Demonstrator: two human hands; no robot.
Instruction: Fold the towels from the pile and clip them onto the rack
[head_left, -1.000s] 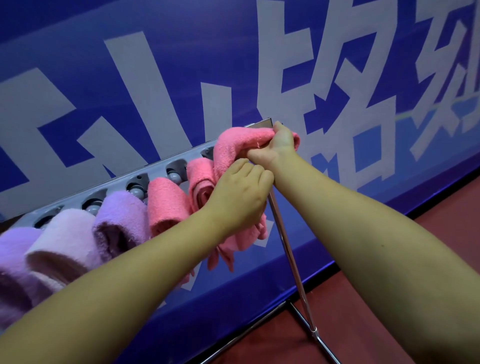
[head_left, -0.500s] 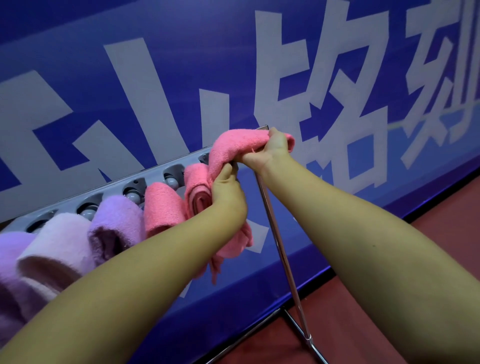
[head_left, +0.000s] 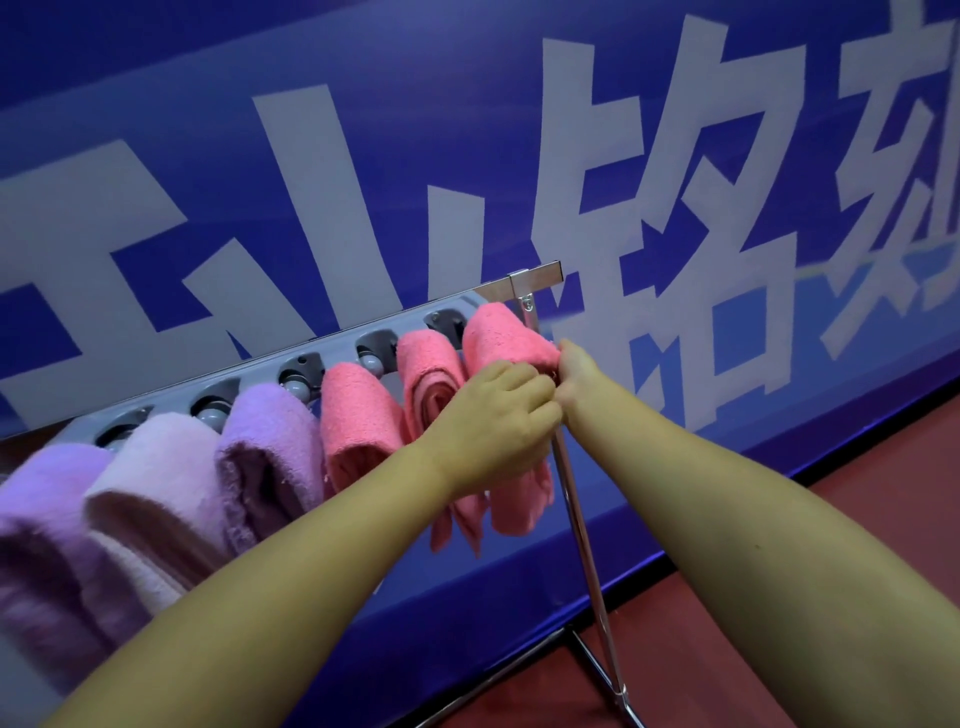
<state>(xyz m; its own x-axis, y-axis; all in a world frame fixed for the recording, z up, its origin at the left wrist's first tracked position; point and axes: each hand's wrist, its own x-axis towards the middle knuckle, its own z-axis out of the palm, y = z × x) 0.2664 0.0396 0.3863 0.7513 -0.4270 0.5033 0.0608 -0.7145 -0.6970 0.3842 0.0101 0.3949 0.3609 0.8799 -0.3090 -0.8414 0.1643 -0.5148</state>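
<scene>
A: Backdrop?
B: Big blue banner across the whole back, top to near floor level. Large pale grey-white characters printed on it, cropped at frame edges. Lighter blue streak near the right edge.
A: Floor?
B: Dark red floor, lower right only. Black strip between banner bottom and floor.
A: Light?
B: Even, slightly dim. Faint sheen on banner upper area.
</scene>
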